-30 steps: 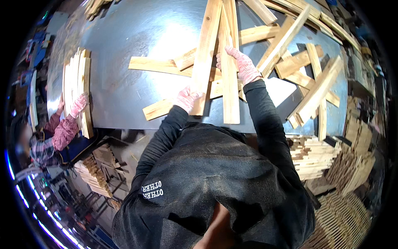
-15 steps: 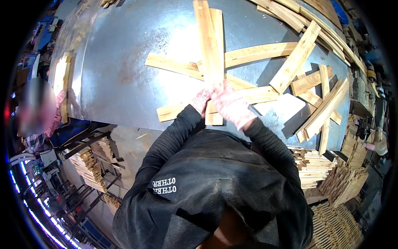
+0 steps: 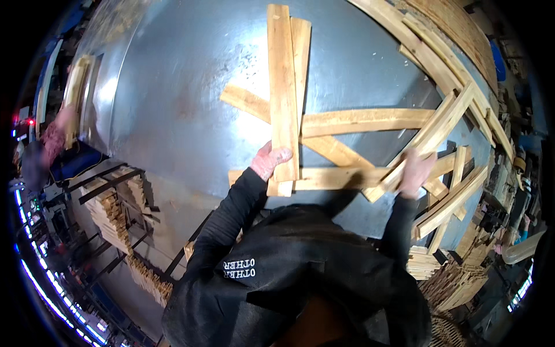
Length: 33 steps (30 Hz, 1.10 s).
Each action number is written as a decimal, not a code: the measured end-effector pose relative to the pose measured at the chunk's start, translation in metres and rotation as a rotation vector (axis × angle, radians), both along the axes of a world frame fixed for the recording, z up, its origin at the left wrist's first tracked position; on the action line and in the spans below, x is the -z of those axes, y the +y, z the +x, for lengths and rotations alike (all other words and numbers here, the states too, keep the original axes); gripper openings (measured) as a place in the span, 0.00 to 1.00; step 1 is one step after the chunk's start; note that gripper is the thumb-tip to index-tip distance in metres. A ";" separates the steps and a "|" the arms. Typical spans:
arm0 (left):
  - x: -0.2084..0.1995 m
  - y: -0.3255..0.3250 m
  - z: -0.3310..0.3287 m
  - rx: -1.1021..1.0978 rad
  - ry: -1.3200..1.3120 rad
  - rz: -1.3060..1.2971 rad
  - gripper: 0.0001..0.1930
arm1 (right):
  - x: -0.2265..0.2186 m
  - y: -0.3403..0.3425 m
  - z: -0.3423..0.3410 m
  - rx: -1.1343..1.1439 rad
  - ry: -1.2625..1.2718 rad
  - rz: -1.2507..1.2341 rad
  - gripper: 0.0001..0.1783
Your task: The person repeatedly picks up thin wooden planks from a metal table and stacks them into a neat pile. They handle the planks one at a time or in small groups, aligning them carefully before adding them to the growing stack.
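Near the table's front edge, my gloved left hand (image 3: 269,161) grips the near end of a long wooden board (image 3: 282,87), its thumb lying on top. A second board (image 3: 302,52) lies partly under that one, pointing away from me. To the right, my gloved right hand (image 3: 416,173) is closed on the edge of a slanting board (image 3: 438,130); its fingertips are partly hidden. Beneath these boards lie a crosswise board (image 3: 329,178), a slightly curved-looking board (image 3: 370,120) and a diagonal board (image 3: 338,151).
The metal-topped table (image 3: 185,87) spans the view. Long boards (image 3: 428,52) line its far right edge, and more boards (image 3: 454,202) cross at the right. Stacked wood (image 3: 110,214) stands below left, with another stack (image 3: 454,277) below right. Another person's hand (image 3: 65,118) is at far left.
My right hand has left the upright boards and moved right to the slanting board, which has shifted nearer me. My left hand stays on the upright board's near end. The view has shifted.
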State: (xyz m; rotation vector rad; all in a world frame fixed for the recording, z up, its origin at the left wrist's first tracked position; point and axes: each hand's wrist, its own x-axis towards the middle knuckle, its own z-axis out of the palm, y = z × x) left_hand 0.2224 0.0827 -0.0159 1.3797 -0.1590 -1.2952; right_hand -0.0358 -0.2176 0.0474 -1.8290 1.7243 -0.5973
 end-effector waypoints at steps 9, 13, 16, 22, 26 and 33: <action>0.042 0.001 -0.012 -0.130 0.140 0.015 0.31 | 0.007 0.147 0.149 -0.904 -0.062 0.248 0.42; 0.000 -0.012 0.015 -0.115 0.079 -0.024 0.31 | 0.018 0.027 0.174 -1.053 -0.351 0.673 0.34; -0.012 -0.010 0.000 -0.100 -0.146 0.186 0.30 | 0.034 -0.125 0.237 -1.058 0.218 -0.114 0.46; 0.024 0.018 0.008 0.080 -0.293 0.436 0.29 | 0.053 -0.342 0.339 -0.785 0.794 -0.239 0.68; 0.040 0.028 -0.003 -0.124 0.069 0.138 0.29 | 0.043 -0.338 0.359 -0.785 0.701 -0.163 0.62; -0.037 -0.077 -0.015 -0.100 -0.074 0.018 0.35 | 0.022 -0.189 0.274 -0.760 0.735 0.021 0.51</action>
